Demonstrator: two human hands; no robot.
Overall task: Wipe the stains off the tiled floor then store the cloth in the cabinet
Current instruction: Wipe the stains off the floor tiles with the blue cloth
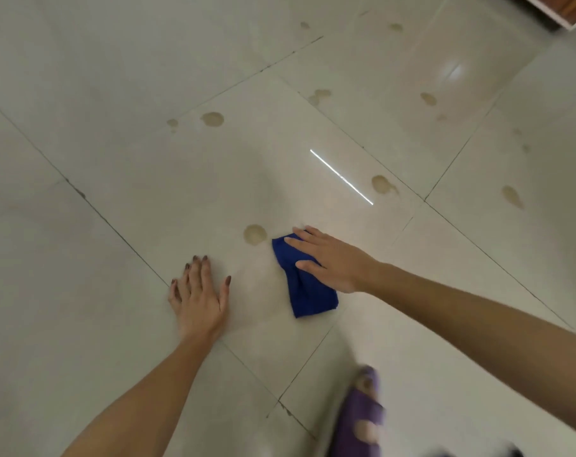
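Floor, glossy, carries brown stains. The cloth, just right of the nearest stain, looks soft, light, likely to bunch; press flat on top. Right hand lies spread on it; left hand rests flat, bracing left of the cloth.

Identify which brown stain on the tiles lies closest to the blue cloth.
The round stain just left of the blue cloth, almost touching its top corner; every other stain lies farther up or right.
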